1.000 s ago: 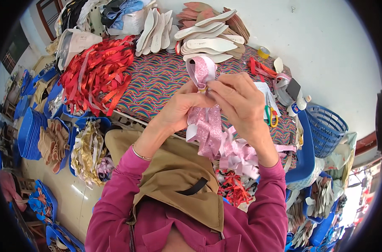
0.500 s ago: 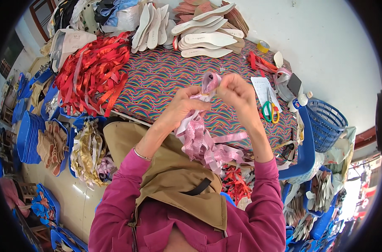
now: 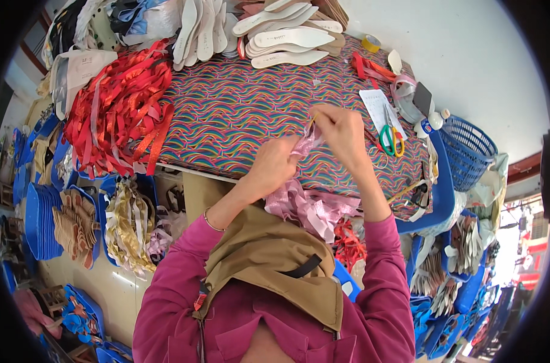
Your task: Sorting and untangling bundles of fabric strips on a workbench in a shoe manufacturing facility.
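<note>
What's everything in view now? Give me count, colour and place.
Wave-patterned cloth-covered table: one, multicoloured, centre
Glittery pink strips: many, pink, table's near edge
Tangled red ribbons: many, red, mostly table's left
Flat insole-shaped pieces: many, mostly white, far side
White paper sheet: one, white, table's right
Ring-handled scissors: one pair, green and orange, partly on sheet
Round tape roll: one, yellow, far right
Slatted plastic basket: one, blue, right of table
Plastic tubs: several, blue, both sides
Left hand: one, magenta-sleeved, on pink strips
Right hand: one, magenta-sleeved, by pink strips

Beyond the scissors (image 3: 392, 127) lies tape (image 3: 370, 44); right of them, a bottle (image 3: 431, 125) and basket (image 3: 467, 152); far left, piled red ribbons (image 3: 114, 109).
</note>
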Demonstrator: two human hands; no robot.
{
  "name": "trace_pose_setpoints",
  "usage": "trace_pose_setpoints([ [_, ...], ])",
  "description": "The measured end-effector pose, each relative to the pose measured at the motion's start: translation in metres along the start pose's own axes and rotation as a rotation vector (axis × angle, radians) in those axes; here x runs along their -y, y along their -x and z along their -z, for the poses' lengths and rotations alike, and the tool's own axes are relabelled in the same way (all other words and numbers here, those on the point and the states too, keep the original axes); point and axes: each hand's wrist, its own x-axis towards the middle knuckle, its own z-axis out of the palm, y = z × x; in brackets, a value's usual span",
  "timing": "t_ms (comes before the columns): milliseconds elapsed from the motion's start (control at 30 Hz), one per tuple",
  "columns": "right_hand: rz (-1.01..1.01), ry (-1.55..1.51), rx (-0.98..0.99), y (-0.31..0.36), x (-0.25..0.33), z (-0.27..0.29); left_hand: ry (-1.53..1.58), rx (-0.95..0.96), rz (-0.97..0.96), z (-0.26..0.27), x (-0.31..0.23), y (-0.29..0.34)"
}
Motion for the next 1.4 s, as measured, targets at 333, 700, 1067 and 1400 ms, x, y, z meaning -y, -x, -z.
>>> trace_pose_setpoints([
  [333, -0.635, -0.747, -0.122, 0.024, -0.026, -0.009, 0.445, 0.261, 0.150, 0.011, -0.019, 0.004],
  [700, -0.515, -0.335, -0.252, 0.078, -0.096, 0.031, 0.968, -0.056, 0.181, 0.044, -0.003, -0.015],
  [1067, -0.485, 0.731, -0.362, 0.089, -0.174, 0.125, 1.029, -0.266, 0.414, 0.046, 0.065, -0.020],
  [1400, -0.407, 0.824, -0.125, 0.086, -0.227, 0.170, 0.905, -0.300, 0.441, 0.034, 0.106, -0.007],
])
